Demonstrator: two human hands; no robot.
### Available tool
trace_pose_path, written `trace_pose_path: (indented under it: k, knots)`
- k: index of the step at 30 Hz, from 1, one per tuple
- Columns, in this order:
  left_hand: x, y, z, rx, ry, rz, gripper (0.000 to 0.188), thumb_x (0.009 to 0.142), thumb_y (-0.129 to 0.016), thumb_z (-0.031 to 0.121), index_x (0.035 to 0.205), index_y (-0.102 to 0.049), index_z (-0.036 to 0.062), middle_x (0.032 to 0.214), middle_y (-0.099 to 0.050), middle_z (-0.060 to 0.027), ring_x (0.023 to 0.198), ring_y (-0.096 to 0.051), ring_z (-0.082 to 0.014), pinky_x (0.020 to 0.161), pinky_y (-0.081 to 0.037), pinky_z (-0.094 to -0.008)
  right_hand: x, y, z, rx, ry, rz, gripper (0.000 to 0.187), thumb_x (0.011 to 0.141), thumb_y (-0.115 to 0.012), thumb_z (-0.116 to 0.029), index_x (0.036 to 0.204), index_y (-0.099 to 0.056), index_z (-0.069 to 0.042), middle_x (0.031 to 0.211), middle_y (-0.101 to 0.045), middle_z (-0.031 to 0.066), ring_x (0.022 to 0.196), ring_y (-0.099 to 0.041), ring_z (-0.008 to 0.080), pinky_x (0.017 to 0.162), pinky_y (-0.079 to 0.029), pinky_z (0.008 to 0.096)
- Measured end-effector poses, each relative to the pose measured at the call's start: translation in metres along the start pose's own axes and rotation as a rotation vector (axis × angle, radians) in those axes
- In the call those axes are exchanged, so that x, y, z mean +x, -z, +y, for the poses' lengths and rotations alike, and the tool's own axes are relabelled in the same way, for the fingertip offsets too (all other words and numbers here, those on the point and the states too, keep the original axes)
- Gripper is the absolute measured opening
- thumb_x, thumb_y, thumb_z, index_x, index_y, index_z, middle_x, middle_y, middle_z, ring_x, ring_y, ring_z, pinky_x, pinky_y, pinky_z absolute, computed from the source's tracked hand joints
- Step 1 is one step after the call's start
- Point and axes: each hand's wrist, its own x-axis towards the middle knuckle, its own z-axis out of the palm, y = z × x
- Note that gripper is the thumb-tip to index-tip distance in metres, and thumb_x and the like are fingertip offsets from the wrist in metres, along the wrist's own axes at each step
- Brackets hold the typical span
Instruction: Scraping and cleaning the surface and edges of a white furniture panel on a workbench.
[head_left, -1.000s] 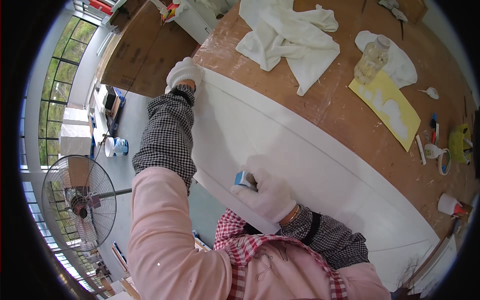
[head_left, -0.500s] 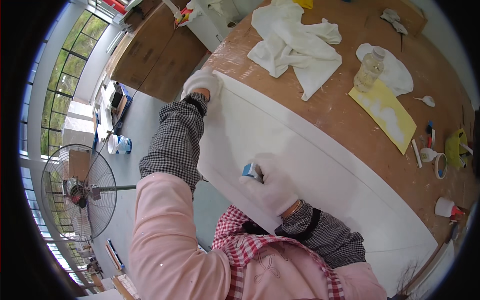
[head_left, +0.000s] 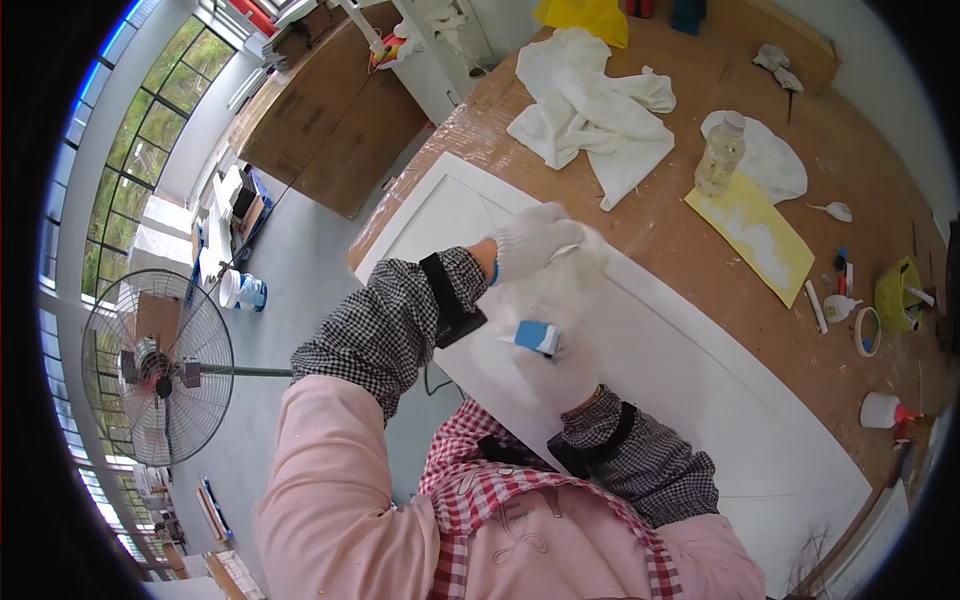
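Observation:
A long white panel (head_left: 700,390) with grooved lines lies slantwise on a brown work table. My right hand (head_left: 565,378), in a white glove smeared by motion, grips a small blue-and-white block (head_left: 537,337) above the panel's near part. Just beyond it, my left hand (head_left: 530,243), also gloved in white, is over the panel near its far edge. Its fingers bend down and to the right; whether they hold anything is unclear. A hazy white patch, perhaps powder, surrounds the space between both hands.
Beyond the panel on the table (head_left: 640,225) lie a crumpled white cloth (head_left: 600,105), a clear bottle (head_left: 720,155), a yellow sheet (head_left: 755,235) with white powder, a yellow-green container (head_left: 900,292) and a red-topped white bottle (head_left: 882,411). A caged fan (head_left: 158,366) stands left.
My left hand has come from the panel's far left corner inward, close to my right hand. The blue-and-white block has shifted slightly right and turned. The view has shifted a little.

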Motion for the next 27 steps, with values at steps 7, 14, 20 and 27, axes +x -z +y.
trace_pose_path:
  k: [7,14,20,27]
  knots:
    - [0.04,0.024,0.122,-0.74,0.251,-0.228,0.038,0.1,-0.06,0.028,0.127,-0.059,0.0006,0.12,-0.061,-0.0092,0.107,-0.061,-0.0152,0.093,-0.052,-0.0308,0.005,0.008,-0.024,-0.258,0.315,-0.045,0.042,0.071,-0.085,-0.024,0.106,-0.072,-0.005,0.081,-0.07,0.0145,0.071,-0.067,0.0327,0.068,-0.055,0.0411]
    - [0.031,0.032,0.094,-0.893,0.175,-0.371,0.055,0.101,-0.06,0.032,0.144,-0.047,0.0006,0.131,-0.06,-0.0125,0.116,-0.062,-0.0225,0.102,-0.051,-0.0375,0.004,0.0,-0.008,-0.246,0.323,-0.009,0.046,0.073,-0.084,-0.025,0.112,-0.07,-0.006,0.072,-0.064,0.0109,0.064,-0.064,0.0239,0.062,-0.051,0.0339]
    - [-0.022,0.066,0.048,-0.838,0.308,-0.097,0.047,0.102,-0.06,0.032,0.134,-0.056,-0.0017,0.123,-0.064,-0.012,0.109,-0.064,-0.0218,0.099,-0.053,-0.0368,0.015,0.007,-0.003,-0.027,0.006,0.167,0.045,0.083,-0.079,-0.026,0.121,-0.066,-0.005,0.086,-0.067,0.0103,0.075,-0.065,0.0192,0.071,-0.053,0.0319]
    - [-0.015,0.054,0.071,-0.377,0.381,-0.071,0.047,0.099,-0.063,0.037,0.127,-0.061,-0.0016,0.11,-0.066,-0.0078,0.091,-0.064,-0.0176,0.085,-0.055,-0.0325,0.03,0.012,-0.012,-0.385,-0.217,-0.101,0.053,0.09,-0.071,-0.039,0.127,-0.062,-0.001,0.104,-0.071,0.0148,0.092,-0.069,0.0273,0.086,-0.053,0.0384]
